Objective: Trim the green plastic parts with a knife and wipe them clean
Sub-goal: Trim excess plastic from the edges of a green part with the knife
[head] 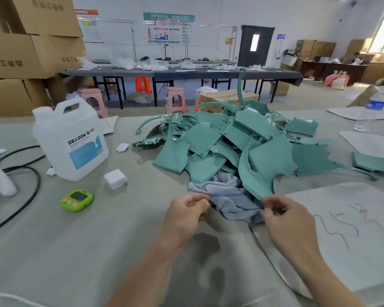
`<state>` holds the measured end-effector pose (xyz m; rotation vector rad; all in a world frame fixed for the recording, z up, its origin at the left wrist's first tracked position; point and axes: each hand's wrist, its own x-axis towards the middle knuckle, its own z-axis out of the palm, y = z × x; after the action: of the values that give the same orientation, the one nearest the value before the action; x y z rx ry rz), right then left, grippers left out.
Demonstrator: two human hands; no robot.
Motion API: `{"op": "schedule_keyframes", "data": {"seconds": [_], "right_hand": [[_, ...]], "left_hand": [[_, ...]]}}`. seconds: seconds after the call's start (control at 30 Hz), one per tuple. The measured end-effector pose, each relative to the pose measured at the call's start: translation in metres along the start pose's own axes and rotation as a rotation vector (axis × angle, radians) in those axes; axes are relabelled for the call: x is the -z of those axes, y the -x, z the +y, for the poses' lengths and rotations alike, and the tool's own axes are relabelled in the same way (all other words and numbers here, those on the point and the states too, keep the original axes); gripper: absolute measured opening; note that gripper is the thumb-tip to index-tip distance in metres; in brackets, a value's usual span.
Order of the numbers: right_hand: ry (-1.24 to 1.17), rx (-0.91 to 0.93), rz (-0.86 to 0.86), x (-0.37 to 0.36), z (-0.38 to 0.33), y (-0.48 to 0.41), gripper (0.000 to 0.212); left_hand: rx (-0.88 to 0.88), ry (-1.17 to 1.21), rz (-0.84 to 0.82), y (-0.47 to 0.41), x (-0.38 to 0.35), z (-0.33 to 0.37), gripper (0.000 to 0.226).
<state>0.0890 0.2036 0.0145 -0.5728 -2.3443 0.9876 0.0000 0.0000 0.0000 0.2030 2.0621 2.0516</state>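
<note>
A heap of green plastic parts (231,142) lies on the grey table (75,251) ahead of me. A grey-blue cloth (228,198) sticks out from under the heap's near edge. My left hand (186,209) has its fingers curled at the cloth's left edge and pinches it. At the cloth's right corner my right hand (284,216) pinches the fabric just below a curved green part (253,180). No knife shows in view.
A white jug of liquid (69,140) stands at the left, with a white charger (115,178), a green timer (77,200) and black cables (16,196) near it. Grey boards (341,229) lie at the right. A water bottle (372,109) stands far right.
</note>
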Motion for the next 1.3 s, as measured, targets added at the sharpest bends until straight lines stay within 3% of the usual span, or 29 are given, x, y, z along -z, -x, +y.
{"op": "schedule_keyframes", "data": {"seconds": [0.07, 0.13, 0.33, 0.43, 0.83, 0.93, 1.0, 1.13, 1.23, 1.3], "right_hand": [[0.017, -0.091, 0.181, 0.007, 0.015, -0.014, 0.019], [0.087, -0.191, 0.247, 0.013, 0.032, -0.024, 0.014], [0.301, -0.150, 0.094, 0.007, 0.061, -0.031, 0.011], [0.373, -0.083, 0.038, 0.005, 0.063, -0.032, 0.011], [0.361, -0.141, 0.087, 0.002, 0.066, -0.030, 0.019], [0.303, -0.170, 0.165, 0.003, 0.065, -0.029, 0.011], [0.284, -0.096, 0.229, 0.002, 0.065, -0.028, 0.004], [0.251, 0.169, 0.161, -0.003, 0.052, -0.017, 0.024], [0.468, 0.355, -0.139, -0.021, 0.036, -0.013, 0.063], [0.576, 0.360, -0.283, -0.034, 0.022, -0.022, 0.085]], "left_hand": [[0.013, 0.051, -0.027, -0.007, -0.025, 0.001, 0.008], [0.050, 0.088, -0.068, -0.011, -0.055, 0.005, 0.029], [0.108, -0.217, -0.080, -0.034, -0.115, 0.021, 0.043], [0.015, -0.261, 0.045, -0.039, -0.121, 0.014, 0.025], [-0.082, 0.226, 0.512, -0.023, 0.000, 0.025, 0.017], [-0.003, 0.386, 0.603, -0.031, 0.033, 0.024, 0.022], [0.034, 0.414, 0.656, -0.039, 0.050, 0.015, 0.025], [-0.038, 0.291, 0.767, -0.047, 0.062, -0.008, 0.016], [-0.136, 0.138, 0.793, -0.048, 0.063, -0.012, 0.016], [-0.189, 0.103, 0.805, -0.048, 0.065, -0.011, 0.018]]}}
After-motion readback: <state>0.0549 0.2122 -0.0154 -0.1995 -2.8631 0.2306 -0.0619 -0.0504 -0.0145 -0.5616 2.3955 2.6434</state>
